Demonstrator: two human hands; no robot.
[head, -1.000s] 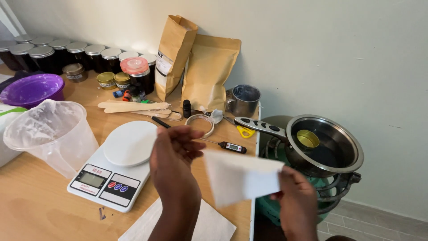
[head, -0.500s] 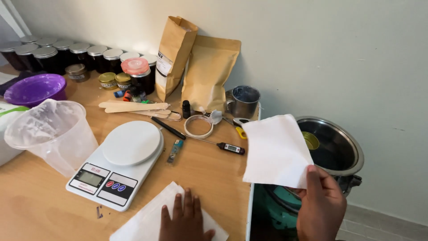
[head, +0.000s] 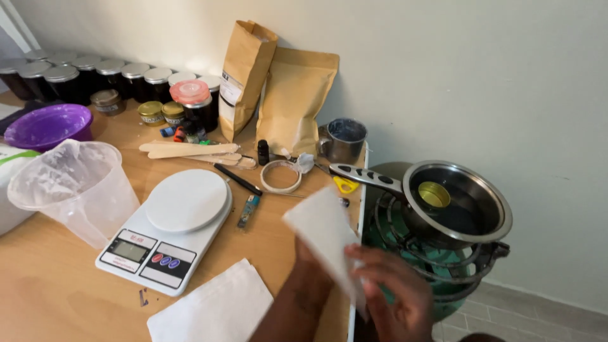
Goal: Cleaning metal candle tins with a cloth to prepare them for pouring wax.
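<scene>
- A white paper sheet (head: 324,235) is held up between both hands, above the right edge of the wooden table (head: 57,297), to the right of the white kitchen scale (head: 168,229).
- The right hand (head: 392,291) grips the sheet's lower right part; its fingers (head: 373,261) curl over the front of the paper, closed on it.
- The left hand (head: 308,263) is mostly hidden behind the sheet, with only its wrist and forearm showing below. It seems to back the paper from behind, but I cannot tell how tightly it is closed.
- The sheet tilts, its upper corner pointing up and away from the scale, its lower end running down into the right hand.
- A second piece of white paper (head: 212,309) lies flat on the table just below and to the right of the scale, apart from both hands.
- A clear plastic jug (head: 73,183) stands just left of the scale; a purple bowl (head: 47,125) sits further left and back.
- Behind the scale lie wooden sticks (head: 187,150), a ring of tape (head: 282,176) and a black pen (head: 237,180).
- Far behind the scale, two brown paper bags (head: 272,95) lean on the wall, with a row of dark jars (head: 95,77) to their left.
- Well right of the scale, off the table, a steel pan (head: 456,202) rests on a green burner (head: 437,266).
</scene>
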